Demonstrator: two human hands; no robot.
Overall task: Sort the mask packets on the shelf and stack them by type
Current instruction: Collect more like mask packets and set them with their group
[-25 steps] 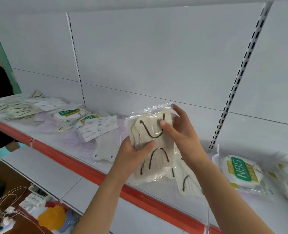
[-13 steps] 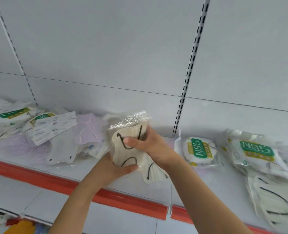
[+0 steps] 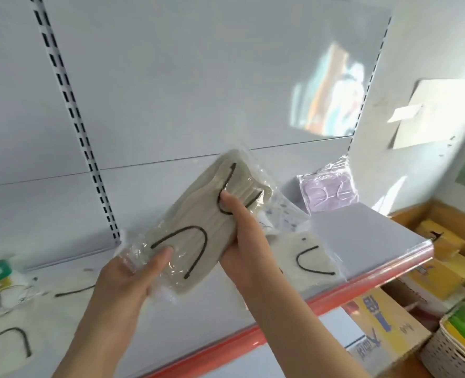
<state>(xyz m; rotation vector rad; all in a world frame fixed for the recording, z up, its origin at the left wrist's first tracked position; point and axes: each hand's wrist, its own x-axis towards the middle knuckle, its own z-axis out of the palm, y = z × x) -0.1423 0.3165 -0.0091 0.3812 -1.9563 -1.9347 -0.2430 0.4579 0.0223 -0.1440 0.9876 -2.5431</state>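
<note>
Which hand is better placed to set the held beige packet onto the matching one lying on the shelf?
Probably the right hand: it grips the beige packet directly beside the matching packet.

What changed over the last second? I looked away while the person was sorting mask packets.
The view swung right along the shelf, bringing the lilac packet into sight. The beige packet went from upright to tilted, its top leaning right. Unchanged: the left hand and right hand both still grip it above the shelf.
</note>
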